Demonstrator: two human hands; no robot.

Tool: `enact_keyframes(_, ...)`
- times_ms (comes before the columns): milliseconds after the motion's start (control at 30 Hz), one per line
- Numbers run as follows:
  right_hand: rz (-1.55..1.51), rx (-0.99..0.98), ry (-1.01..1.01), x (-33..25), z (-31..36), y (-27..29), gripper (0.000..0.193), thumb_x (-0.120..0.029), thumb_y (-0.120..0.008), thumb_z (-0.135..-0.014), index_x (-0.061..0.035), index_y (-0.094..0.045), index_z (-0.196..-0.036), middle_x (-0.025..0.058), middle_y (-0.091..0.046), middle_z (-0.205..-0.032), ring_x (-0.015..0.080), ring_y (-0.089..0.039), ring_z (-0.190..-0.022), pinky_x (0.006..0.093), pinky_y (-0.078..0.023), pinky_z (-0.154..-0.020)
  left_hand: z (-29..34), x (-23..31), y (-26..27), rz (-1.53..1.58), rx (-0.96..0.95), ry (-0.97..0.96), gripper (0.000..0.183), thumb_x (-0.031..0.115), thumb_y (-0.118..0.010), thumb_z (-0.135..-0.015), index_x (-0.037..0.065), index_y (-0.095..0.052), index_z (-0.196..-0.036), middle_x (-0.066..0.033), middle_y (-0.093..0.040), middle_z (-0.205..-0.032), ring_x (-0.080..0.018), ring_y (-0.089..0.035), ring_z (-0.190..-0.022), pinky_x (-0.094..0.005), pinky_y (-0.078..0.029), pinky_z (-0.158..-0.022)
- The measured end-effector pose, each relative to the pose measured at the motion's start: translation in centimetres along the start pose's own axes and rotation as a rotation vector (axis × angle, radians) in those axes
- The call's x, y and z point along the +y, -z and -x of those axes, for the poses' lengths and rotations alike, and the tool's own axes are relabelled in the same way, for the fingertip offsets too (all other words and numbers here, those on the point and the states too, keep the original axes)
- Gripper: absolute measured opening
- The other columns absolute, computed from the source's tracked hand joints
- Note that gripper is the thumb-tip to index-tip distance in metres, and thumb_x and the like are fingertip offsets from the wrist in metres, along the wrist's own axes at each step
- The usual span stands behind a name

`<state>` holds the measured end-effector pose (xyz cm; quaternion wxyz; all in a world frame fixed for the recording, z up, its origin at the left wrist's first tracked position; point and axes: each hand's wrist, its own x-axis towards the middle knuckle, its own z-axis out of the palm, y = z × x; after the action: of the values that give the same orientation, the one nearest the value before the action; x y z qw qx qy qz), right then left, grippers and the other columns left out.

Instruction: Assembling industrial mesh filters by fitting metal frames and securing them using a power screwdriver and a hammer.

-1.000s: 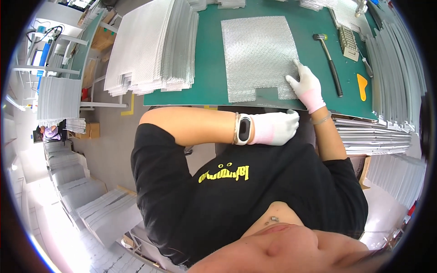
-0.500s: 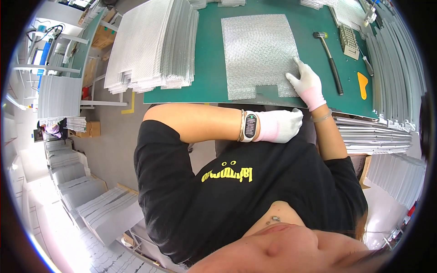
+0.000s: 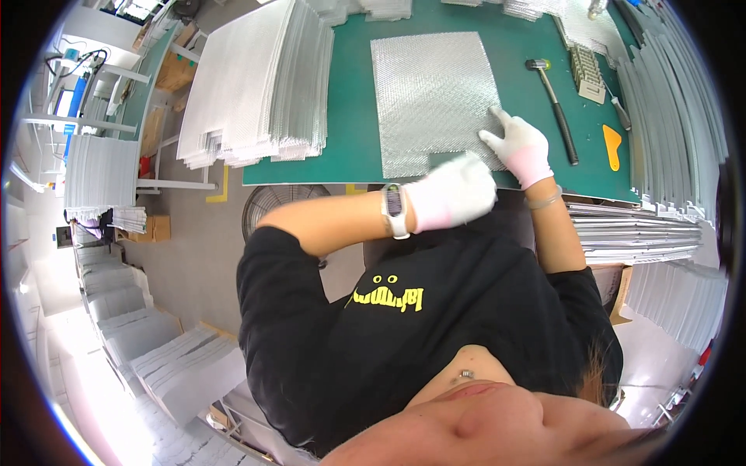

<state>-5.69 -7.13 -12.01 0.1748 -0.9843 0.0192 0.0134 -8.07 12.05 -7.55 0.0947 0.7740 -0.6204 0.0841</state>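
Head view: both hands in white gloves with pink cuffs. Right hand (image 3: 522,147) spread, thumb and index finger apart, reaching over the right edge of a silvery mesh sheet (image 3: 435,97); fingertips look to be on it. Left hand (image 3: 456,193) bent inward at the desk's near edge, fingers curled and a bit blurred; can't tell if it pinches anything or touches the sheet, though it covers part of the sheet's near edge by the notch. White wristband (image 3: 395,203) on left wrist, thin bracelet (image 3: 545,200) on right. Mesh sheet lies flat on the green desk (image 3: 353,116), in front of the person. Left of it, tall stack of similar notched sheets (image 3: 237,85). Right of it, hammer (image 3: 562,124) with dark handle, then yellow flat tool (image 3: 612,147), slotted beige block (image 3: 588,74), and screwdriver (image 3: 620,113) just beside the block. Far right, row of grey panels (image 3: 668,116). Below the desk's right end, stacked metal frames (image 3: 633,233). Round fan (image 3: 268,202) on the floor, partly behind the left forearm; cardboard box (image 3: 159,227) farther left.
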Motion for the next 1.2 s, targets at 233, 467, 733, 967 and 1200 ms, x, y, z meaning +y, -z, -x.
enact_keyframes(233, 0.101, 0.017, 0.095, 0.7, 0.1, 0.5, 0.051, -0.048, -0.064, -0.090, -0.0196, -0.063, -0.132, 0.0132, -0.067, -0.097, 0.0307, -0.068, -0.090, 0.0410, -0.055, -0.081, 8.1, -8.6, -5.6, -0.196, 0.070, 0.867, 0.070, 0.048, -0.059, -0.091, 0.006, -0.046, -0.146, -0.0180, -0.044, -0.149, -0.0372, -0.037, -0.141, -0.0524, -0.025, -0.116)
enact_keyframes(467, 0.236, 0.648, -0.107, 18.4, -8.4, 3.7, 0.050, -0.040, -0.068, -0.088, -0.0182, -0.062, -0.133, 0.0148, -0.066, -0.117, 0.0337, -0.064, -0.106, 0.0411, -0.052, -0.093, 8.4, -9.0, -6.5, -0.115, -0.039, 0.873, 0.075, 0.052, -0.055, -0.092, 0.006, -0.040, -0.150, -0.0173, -0.034, -0.158, -0.0394, -0.029, -0.146, -0.0566, -0.016, -0.120)
enact_keyframes(733, 0.383, 0.513, -0.311, 22.3, -9.2, 2.7, 0.057, -0.050, -0.056, -0.093, -0.0087, -0.056, -0.132, 0.0243, -0.057, -0.131, 0.0404, -0.066, -0.107, 0.0493, -0.054, -0.093, 8.9, -4.2, -4.2, -0.084, -0.124, 0.901, 0.075, 0.049, -0.057, -0.092, 0.004, -0.040, -0.149, -0.0209, -0.036, -0.155, -0.0413, -0.026, -0.146, -0.0580, -0.011, -0.120)
enact_keyframes(967, 0.110, 0.801, -0.041, 24.6, -6.5, 5.0, 0.031, -0.018, -0.059, -0.098, -0.0009, -0.060, -0.123, 0.0231, -0.067, -0.111, 0.0410, -0.065, -0.103, 0.0452, -0.052, -0.090, 11.0, 0.9, -0.4, 0.039, 0.492, 0.725, 0.053, 0.021, -0.068, -0.085, 0.001, -0.056, -0.132, -0.0204, -0.052, -0.141, -0.0434, -0.042, -0.135, -0.0557, -0.027, -0.115)
enact_keyframes(1200, -0.387, 0.046, 0.498, 0.4, 10.8, 3.4, 0.043, -0.009, -0.069, -0.078, -0.0036, -0.064, -0.121, 0.0163, -0.070, -0.087, 0.0337, -0.069, -0.077, 0.0400, -0.056, -0.071, 17.1, 6.8, -5.2, 0.967, 0.686, 1.405, 0.017, 0.008, -0.054, -0.096, -0.001, -0.067, -0.091, -0.0090, -0.066, -0.084, -0.0163, -0.063, -0.080, -0.0328, -0.052, -0.076)
